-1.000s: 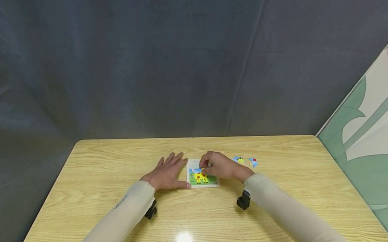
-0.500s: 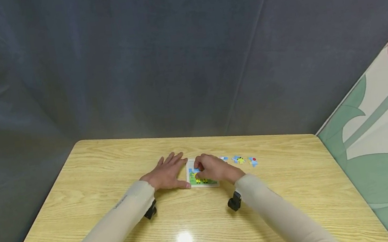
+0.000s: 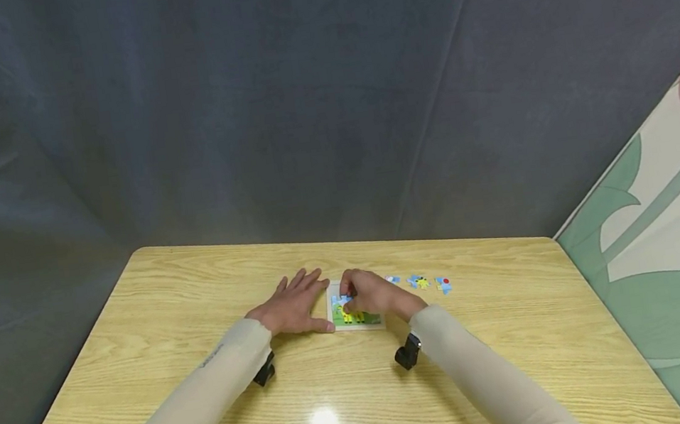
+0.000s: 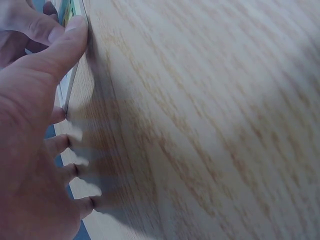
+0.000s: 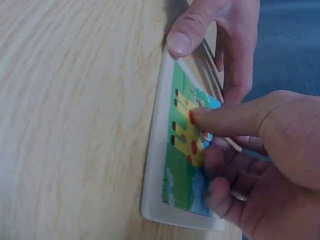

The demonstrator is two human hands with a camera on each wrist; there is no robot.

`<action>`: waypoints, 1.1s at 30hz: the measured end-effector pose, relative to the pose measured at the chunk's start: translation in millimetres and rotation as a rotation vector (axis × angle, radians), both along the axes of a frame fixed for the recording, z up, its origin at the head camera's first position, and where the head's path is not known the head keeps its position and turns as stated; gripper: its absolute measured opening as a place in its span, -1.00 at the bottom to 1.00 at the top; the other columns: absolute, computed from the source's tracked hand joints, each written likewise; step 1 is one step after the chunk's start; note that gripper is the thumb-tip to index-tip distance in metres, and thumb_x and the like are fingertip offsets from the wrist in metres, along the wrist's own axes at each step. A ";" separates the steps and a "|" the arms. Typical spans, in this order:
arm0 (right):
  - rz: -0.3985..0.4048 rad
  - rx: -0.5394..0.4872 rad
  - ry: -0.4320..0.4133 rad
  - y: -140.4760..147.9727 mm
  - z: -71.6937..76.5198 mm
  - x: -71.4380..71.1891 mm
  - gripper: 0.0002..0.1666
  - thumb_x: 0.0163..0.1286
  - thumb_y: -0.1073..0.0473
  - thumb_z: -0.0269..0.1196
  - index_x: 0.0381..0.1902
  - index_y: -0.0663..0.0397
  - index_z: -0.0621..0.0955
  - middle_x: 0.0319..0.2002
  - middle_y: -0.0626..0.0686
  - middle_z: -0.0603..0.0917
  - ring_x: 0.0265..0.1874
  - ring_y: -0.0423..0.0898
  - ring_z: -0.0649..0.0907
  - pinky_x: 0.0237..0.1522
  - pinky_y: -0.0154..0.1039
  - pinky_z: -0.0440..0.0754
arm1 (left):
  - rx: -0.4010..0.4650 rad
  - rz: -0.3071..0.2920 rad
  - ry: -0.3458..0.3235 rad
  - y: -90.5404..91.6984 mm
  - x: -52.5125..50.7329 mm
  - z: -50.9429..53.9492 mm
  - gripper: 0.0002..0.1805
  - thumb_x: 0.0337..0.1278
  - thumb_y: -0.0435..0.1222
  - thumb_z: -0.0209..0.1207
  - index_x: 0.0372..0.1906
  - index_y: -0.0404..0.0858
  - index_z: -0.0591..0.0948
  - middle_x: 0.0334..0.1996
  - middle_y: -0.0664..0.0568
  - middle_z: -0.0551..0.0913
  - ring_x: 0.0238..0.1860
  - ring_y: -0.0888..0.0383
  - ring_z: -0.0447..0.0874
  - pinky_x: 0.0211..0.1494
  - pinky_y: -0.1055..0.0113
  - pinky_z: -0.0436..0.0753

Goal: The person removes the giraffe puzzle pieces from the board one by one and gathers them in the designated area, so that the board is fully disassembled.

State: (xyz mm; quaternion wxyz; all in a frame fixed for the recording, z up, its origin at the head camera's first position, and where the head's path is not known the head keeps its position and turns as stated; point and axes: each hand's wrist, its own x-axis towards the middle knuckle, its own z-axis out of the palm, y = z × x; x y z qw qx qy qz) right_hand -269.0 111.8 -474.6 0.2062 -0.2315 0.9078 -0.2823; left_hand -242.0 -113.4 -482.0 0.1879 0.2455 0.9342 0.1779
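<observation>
A white-framed jigsaw board (image 3: 358, 328) lies on the table between the hands. Its assembled part (image 5: 187, 145) pictures a yellow, red-spotted animal on green grass. Fingers spread, the left hand (image 3: 291, 307) lies flat at the board's left side; its thumb (image 4: 75, 30) and index fingertip touch the frame. Over the upper part of the board, the right hand (image 3: 371, 292) pinches a small puzzle piece (image 5: 206, 135) between thumb and curled fingers, down against the picture. Most of that piece is hidden by the fingers.
Three loose puzzle pieces lie right of the board: a white-and-blue piece (image 3: 392, 279), a blue-and-yellow piece (image 3: 418, 282) and a blue piece with a red spot (image 3: 443, 285). The wooden table (image 3: 207, 279) ends at a dark curtain (image 3: 279, 141).
My right hand has moved left across the board, uncovering the nearest loose piece; over the last half second it has barely shifted. My left hand has stayed in place.
</observation>
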 end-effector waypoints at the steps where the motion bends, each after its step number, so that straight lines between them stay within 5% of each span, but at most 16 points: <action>1: 0.005 -0.010 0.010 0.2 -0.6 0.1 -0.85 0.44 0.33 0.41 -0.15 0.06 0.64 -0.20 0.01 0.66 -0.28 -0.12 0.56 -0.17 -0.21 0.57 | -0.001 -0.001 0.001 -0.1 0.0 -0.3 0.07 0.34 0.27 0.29 0.74 -0.14 0.14 0.79 -0.11 -0.11 0.79 -0.23 -0.26 0.75 -0.37 -0.13; 7: 0.034 -0.074 0.026 2.2 -2.2 -0.5 -0.89 0.50 0.34 0.34 -0.10 0.06 0.66 -0.23 0.01 0.67 -0.32 -0.15 0.56 -0.23 -0.27 0.56 | 0.003 -0.001 -0.003 -0.3 -0.3 -1.0 0.07 0.35 0.26 0.30 0.74 -0.12 0.13 0.79 -0.09 -0.12 0.80 -0.22 -0.27 0.75 -0.37 -0.14; 12: 0.064 -0.118 -0.047 3.8 -2.2 -1.3 -0.94 0.56 0.31 0.27 -0.14 0.10 0.69 -0.32 0.00 0.66 -0.40 -0.17 0.53 -0.32 -0.32 0.50 | 0.007 0.000 0.003 -0.6 -0.2 -0.5 0.06 0.35 0.25 0.29 0.73 -0.14 0.14 0.79 -0.11 -0.11 0.79 -0.24 -0.27 0.75 -0.38 -0.13; 33: 0.159 -0.005 0.008 -4.3 -1.5 1.0 -0.95 0.55 0.34 0.25 -0.11 0.13 0.64 -0.34 -0.03 0.59 -0.39 -0.18 0.48 -0.29 -0.32 0.43 | 0.010 -0.006 0.005 -1.3 -0.8 0.3 0.06 0.36 0.25 0.28 0.74 -0.14 0.14 0.79 -0.11 -0.12 0.79 -0.24 -0.28 0.74 -0.39 -0.14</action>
